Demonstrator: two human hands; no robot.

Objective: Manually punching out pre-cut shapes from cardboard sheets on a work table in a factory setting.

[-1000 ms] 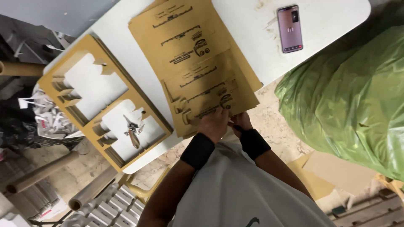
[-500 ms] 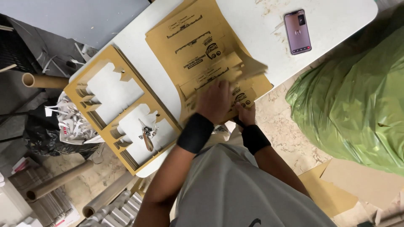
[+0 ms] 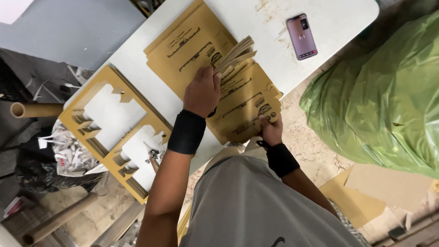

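A stack of die-cut cardboard blanks (image 3: 242, 98) at the counter (image 3: 274, 27) edge is fanned by the left hand (image 3: 202, 91), clamped by the right hand (image 3: 270, 130); loose sheets could slide off

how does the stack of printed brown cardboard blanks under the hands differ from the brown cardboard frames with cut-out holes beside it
The printed brown cardboard blanks are solid sheets with dark print; the cut-out brown cardboard frames are hollow, showing the white table through their holes. The left hand lifts a fanned bundle of blanks and the right hand grips their edge; the frames lie flat, untouched. Both are stacked brown cardboard.
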